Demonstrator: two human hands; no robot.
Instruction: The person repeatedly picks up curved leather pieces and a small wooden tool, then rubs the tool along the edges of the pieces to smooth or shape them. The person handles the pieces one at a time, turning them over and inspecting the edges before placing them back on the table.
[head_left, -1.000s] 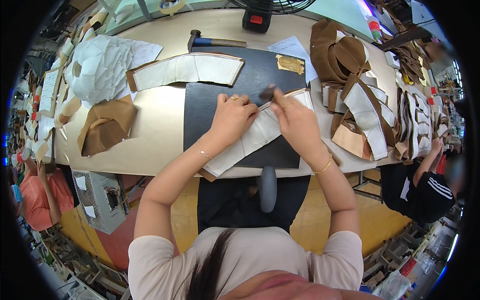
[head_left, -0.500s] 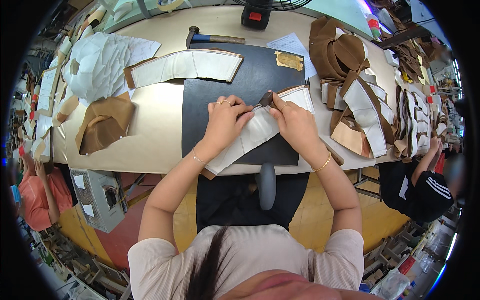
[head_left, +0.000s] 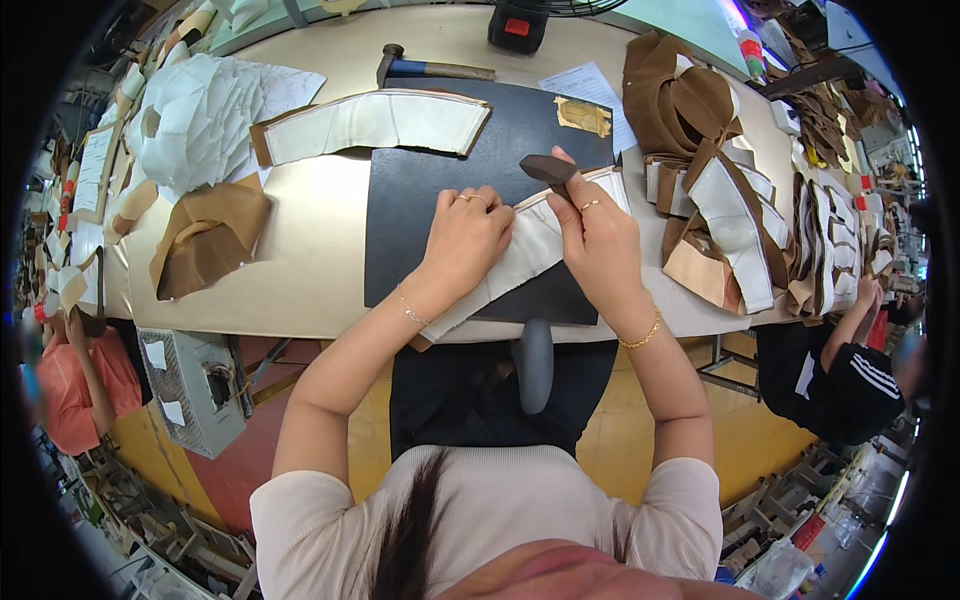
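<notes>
On the dark cutting mat [head_left: 400, 225] lies a curved brown leather panel [head_left: 530, 245] with a white lining, set diagonally. Along its upper edge, my left hand [head_left: 468, 235] has its fingers curled down; the fingertips are partly hidden. My right hand [head_left: 603, 235] grips a hammer [head_left: 548, 169] just behind its dark metal head, which is raised above the panel. The hammer's handle is hidden behind my hand and forearm. A second white-lined panel [head_left: 375, 122] rests across the mat's far left corner.
A blue-handled hammer [head_left: 440, 70] lies behind the mat. Stacked white pieces [head_left: 195, 120] and a brown leather piece [head_left: 212, 235] are at left. Brown leather parts [head_left: 685, 95] and lined panels [head_left: 735, 225] are piled at right. Two people work at either side.
The hammer head has lifted off the panel and turned as my right hand rose. My left hand has shifted slightly along the panel's edge, its fingers more curled.
</notes>
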